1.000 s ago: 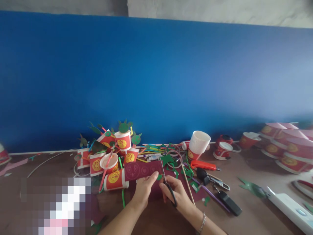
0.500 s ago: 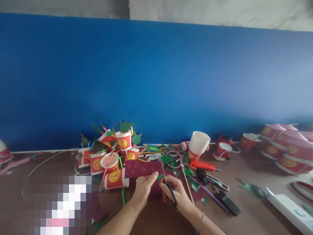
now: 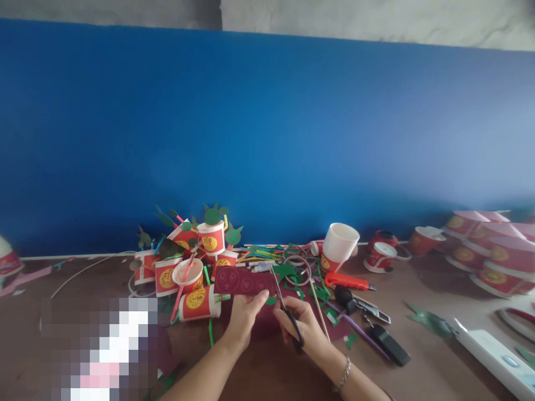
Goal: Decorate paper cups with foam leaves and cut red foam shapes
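Note:
A strip of dark maroon paper [image 3: 242, 282] with round outlines drawn on it is pinched in my left hand [image 3: 246, 314], thumb on top. My right hand [image 3: 298, 320] is closed round the black handles of a pair of scissors [image 3: 281, 292]. The blades point up and away, at the strip's right end; whether they are apart is hard to tell. Below the strip, more maroon paper [image 3: 265, 323] lies on the table, and a small green paper piece [image 3: 271, 301] shows between my hands.
Red paper cups with green paper shapes [image 3: 211, 239] crowd the left. Behind my hands lie coloured straws [image 3: 259, 253] and green scraps [image 3: 286, 271]. To the right are stacked cups [image 3: 340, 242], an orange cutter [image 3: 346, 281], keys [image 3: 368, 309] and a white box-like thing [image 3: 489, 356].
My left hand and the maroon strip have shifted slightly, the strip's left end rising a little. The scissors stay at its right end in my right hand.

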`<action>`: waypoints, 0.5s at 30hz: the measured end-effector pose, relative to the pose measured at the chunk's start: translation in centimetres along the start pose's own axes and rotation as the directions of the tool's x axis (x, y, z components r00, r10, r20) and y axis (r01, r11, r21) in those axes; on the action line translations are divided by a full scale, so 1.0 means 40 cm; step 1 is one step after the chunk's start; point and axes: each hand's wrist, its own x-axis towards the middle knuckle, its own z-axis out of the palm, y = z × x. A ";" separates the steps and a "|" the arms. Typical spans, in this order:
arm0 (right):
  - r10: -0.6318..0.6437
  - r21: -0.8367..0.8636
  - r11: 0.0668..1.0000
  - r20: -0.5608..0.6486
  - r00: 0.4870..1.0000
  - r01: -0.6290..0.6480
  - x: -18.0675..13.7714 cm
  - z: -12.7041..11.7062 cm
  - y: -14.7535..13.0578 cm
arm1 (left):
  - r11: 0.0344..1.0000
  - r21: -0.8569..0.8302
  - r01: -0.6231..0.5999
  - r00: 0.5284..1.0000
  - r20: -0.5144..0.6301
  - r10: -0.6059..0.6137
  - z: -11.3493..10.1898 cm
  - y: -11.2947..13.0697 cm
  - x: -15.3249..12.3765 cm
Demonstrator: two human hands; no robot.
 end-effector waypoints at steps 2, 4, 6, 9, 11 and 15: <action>0.008 -0.006 1.000 0.002 1.000 -0.008 0.000 -0.002 0.001 | 0.999 0.022 -0.046 0.998 0.035 0.045 -0.005 -0.006 0.005; 0.011 -0.014 1.000 0.001 1.000 -0.011 -0.001 -0.004 -0.001 | 0.995 0.078 -0.056 0.998 0.038 0.053 -0.010 -0.014 0.010; 0.003 -0.021 1.000 -0.002 1.000 -0.003 -0.001 -0.004 -0.004 | 0.992 0.115 -0.057 0.998 0.029 0.054 -0.014 -0.020 0.013; 0.009 -0.023 1.000 -0.002 1.000 -0.009 -0.002 -0.003 -0.009 | 0.992 0.115 -0.059 0.998 0.010 0.058 -0.015 -0.024 0.016; 0.015 -0.024 1.000 -0.004 1.000 -0.015 -0.002 -0.001 -0.011 | 0.991 0.116 -0.060 0.998 -0.005 0.061 -0.014 -0.023 0.016; 0.025 -0.028 0.999 -0.014 1.000 -0.025 -0.002 0.001 -0.013 | 0.989 0.131 -0.069 0.998 0.020 0.067 -0.013 -0.021 0.016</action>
